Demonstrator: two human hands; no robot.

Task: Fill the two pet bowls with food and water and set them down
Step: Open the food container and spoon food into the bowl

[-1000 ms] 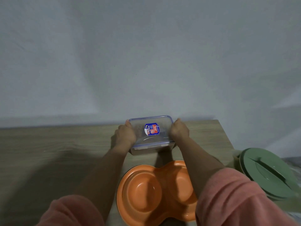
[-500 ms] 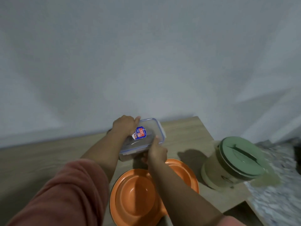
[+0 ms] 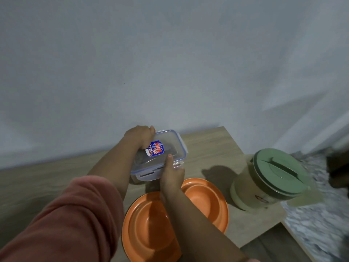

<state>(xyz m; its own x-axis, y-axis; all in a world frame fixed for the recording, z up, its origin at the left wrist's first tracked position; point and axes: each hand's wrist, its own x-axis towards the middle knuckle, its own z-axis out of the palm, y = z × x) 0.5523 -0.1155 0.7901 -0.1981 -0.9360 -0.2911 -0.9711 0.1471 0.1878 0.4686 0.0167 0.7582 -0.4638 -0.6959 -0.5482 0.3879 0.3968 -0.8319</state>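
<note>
A: What's happening w/ the clip-lock container [image 3: 160,156]?
B: It's sitting on the wooden table [image 3: 213,148], at 12 o'clock from the orange double pet bowl [image 3: 205,197], just beside its far rim. Lid's on, blue label on top.
A: Hands?
B: Left hand [image 3: 140,136] is gripping the far-left corner, fingers curled over the lid edge. Right hand [image 3: 171,173] is pinching the near side at the clip, thumb lying on the lid.
A: So the step = unclipping?
B: Looks like it, imo. Bowl's two wells are looking empty, so nothing's filled yet.
A: Tips?
B: Left should be pinning the box down while right is flipping the near flap up and out. Do all flaps before lifting the lid, else contents may be jolting out. Can't tell which other flaps are open.
A: Water?
B: Green-lidded jug [image 3: 270,178] is standing at 3 o'clock from the bowl, near the table edge; watch that elbow.
</note>
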